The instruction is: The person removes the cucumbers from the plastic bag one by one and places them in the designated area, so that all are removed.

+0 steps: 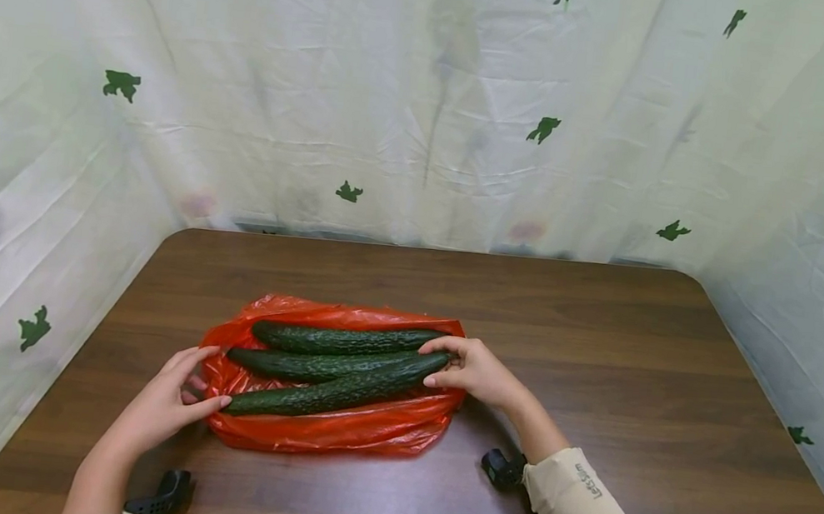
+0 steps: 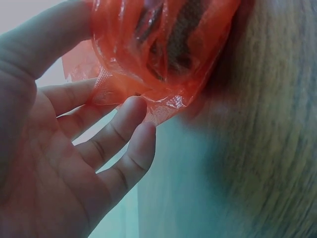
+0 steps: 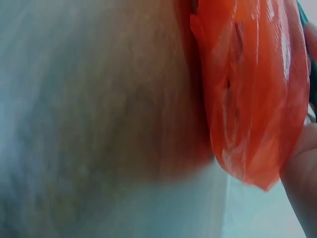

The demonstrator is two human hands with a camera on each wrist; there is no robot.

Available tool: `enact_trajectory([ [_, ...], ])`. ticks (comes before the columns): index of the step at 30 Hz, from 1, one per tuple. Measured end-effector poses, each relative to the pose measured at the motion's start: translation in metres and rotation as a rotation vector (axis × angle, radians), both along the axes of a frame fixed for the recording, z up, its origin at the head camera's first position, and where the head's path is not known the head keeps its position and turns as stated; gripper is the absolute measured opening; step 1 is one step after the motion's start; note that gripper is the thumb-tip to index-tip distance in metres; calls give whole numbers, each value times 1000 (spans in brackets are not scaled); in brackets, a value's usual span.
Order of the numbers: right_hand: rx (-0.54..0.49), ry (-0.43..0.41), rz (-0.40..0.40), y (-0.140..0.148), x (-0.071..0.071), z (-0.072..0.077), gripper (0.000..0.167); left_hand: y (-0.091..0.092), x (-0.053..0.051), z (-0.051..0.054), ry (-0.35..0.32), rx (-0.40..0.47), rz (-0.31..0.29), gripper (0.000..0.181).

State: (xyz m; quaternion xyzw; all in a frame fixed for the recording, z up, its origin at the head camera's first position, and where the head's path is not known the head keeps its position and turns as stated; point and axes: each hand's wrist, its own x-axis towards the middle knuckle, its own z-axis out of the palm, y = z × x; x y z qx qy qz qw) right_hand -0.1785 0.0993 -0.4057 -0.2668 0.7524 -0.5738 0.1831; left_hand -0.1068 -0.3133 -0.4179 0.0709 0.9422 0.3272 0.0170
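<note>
Three dark green cucumbers, the back one [image 1: 343, 340], the middle one [image 1: 317, 366] and the front one [image 1: 337, 393], lie side by side on a red plastic bag [image 1: 317, 440]. My left hand [image 1: 166, 403] is at the bag's left end, its thumb at the front cucumber's left tip. In the left wrist view, the left hand's [image 2: 74, 134] fingers touch the crinkled bag [image 2: 163, 64]. My right hand [image 1: 478, 373] holds the front cucumber's right end between thumb and fingers. The right wrist view shows the bag [image 3: 252, 89] beside part of the right hand [image 3: 304, 168].
A brown wooden table [image 1: 594, 393] carries the bag, left of its middle. Pale curtains [image 1: 433, 125] with green leaf shapes hang behind and on both sides. Each wrist wears a black device, on the left [image 1: 164, 497] and the right [image 1: 503, 469].
</note>
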Motion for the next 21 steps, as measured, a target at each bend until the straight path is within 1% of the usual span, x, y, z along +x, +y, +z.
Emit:
enact_trajectory([
  [3,29,39,-4,-3,0,1,34,0,0,0,6,3,0,72],
  [6,20,60,-13,-5,0,0,29,0,0,-1,7,3,-1,71],
  [11,-56,-8,8,-6,1,-3,28,-1,0,-1,2,-1,0,72],
  [14,-94,-34,18,-6,2,-4,27,-1,0,-1,4,-1,-1,71],
  [18,-149,-35,11,-4,0,-13,26,-1,1,-1,20,6,-5,67],
  [21,-196,-33,1,1,-1,-18,25,-1,1,0,11,31,0,65],
])
